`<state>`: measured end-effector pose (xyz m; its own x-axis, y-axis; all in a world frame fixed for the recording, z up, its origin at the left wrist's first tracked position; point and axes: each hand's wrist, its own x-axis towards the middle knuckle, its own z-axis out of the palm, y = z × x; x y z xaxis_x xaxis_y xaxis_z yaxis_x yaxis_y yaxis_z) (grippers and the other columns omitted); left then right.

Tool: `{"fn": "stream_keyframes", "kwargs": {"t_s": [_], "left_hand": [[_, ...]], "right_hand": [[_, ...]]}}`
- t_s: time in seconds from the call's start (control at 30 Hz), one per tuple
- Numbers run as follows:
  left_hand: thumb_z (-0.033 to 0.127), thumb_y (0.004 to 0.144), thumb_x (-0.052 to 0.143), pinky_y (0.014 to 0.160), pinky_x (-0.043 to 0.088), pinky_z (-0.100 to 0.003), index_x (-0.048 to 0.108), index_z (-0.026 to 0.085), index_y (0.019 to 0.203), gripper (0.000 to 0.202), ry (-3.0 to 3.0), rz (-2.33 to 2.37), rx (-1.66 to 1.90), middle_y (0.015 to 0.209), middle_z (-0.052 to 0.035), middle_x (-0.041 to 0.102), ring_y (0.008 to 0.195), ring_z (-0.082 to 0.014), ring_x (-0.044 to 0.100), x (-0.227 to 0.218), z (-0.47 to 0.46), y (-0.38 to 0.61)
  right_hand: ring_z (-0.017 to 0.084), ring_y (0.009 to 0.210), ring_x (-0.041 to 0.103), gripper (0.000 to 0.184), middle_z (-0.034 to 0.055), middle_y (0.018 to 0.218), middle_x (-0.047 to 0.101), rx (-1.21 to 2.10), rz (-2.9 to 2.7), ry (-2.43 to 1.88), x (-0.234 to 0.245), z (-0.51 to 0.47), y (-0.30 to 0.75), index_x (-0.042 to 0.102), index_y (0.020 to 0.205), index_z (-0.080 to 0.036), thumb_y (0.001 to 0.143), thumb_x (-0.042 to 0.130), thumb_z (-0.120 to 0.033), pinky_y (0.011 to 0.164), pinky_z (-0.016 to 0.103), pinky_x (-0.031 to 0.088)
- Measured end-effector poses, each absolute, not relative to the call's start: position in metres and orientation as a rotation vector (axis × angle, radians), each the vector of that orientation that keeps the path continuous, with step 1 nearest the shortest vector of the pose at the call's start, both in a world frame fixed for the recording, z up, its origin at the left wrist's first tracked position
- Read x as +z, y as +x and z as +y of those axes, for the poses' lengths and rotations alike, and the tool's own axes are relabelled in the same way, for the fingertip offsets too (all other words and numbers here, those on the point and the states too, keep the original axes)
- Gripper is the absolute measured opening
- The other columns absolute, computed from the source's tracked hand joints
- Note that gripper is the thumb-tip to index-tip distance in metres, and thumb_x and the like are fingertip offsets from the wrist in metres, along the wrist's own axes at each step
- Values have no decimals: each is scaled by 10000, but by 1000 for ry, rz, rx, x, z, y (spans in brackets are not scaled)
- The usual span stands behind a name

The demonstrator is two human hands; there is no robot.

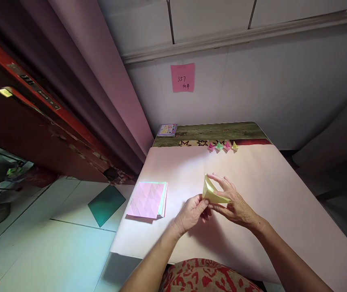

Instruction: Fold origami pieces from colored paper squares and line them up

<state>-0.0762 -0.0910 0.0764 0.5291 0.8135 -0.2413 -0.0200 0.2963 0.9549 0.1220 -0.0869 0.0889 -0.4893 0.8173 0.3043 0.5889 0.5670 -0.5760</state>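
A folded piece of yellow origami paper (209, 187) is held above the table between both hands, its flaps standing apart. My left hand (193, 210) pinches its lower left corner between thumb and fingers. On the other side, my right hand (232, 202) grips the paper, with fingers at the upper flap and along the right edge. Part of the paper is hidden behind the fingers. To the left lies a stack of square paper sheets (147, 199), pink on top with green and red edges showing.
Several small folded paper pieces (219, 146) in pink, green and yellow line the table's far side. A small printed packet (167, 129) sits at the back left corner. A pink note (183, 78) hangs on the wall. A green sheet (106, 205) lies on the floor.
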Motion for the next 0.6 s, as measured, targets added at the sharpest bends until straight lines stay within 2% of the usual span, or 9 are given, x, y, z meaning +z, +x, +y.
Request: {"fn": "stream_keyframes", "kwargs": {"t_s": [0.17, 0.33, 0.47, 0.53, 0.6], "left_hand": [[595, 906, 488, 547, 438, -230, 603, 156, 888, 454, 1287, 841, 600, 671, -24, 610, 547, -120, 556, 81, -91, -81], [558, 945, 426, 602, 438, -248, 668, 171, 769, 490, 1486, 859, 582, 652, -53, 629, 573, -139, 560, 92, -96, -85], [559, 917, 487, 614, 442, -268, 732, 162, 824, 475, 1408, 837, 636, 673, -71, 642, 585, -158, 565, 97, -104, -86], [544, 905, 522, 636, 450, -275, 747, 158, 842, 451, 1369, 827, 652, 699, -84, 659, 615, -171, 581, 99, -107, -85], [528, 916, 508, 657, 459, -281, 750, 155, 831, 453, 1365, 830, 674, 720, -95, 671, 639, -179, 592, 99, -108, -85]], "right_hand": [[348, 1432, 302, 255, 84, 1541, 366, 587, -2230, -1121, 95, -89, 123, 740, 951, -271, 918, 582, -469, 1118, 680, 185], [329, 1423, 331, 259, 81, 1498, 433, 721, -2182, -1087, 105, -91, 123, 721, 977, -271, 888, 623, -494, 1139, 670, 147], [310, 1342, 447, 289, 124, 1445, 488, 915, -1877, -1092, 103, -90, 118, 669, 973, -234, 829, 703, -482, 1099, 567, 336], [283, 1215, 563, 424, 137, 1331, 578, 1053, -1606, -1139, 100, -91, 113, 615, 1082, -233, 772, 756, -485, 1012, 489, 453], [251, 1007, 661, 559, 114, 1146, 669, 1258, -1375, -1160, 99, -94, 106, 567, 1184, -228, 742, 770, -504, 861, 416, 538]]}}
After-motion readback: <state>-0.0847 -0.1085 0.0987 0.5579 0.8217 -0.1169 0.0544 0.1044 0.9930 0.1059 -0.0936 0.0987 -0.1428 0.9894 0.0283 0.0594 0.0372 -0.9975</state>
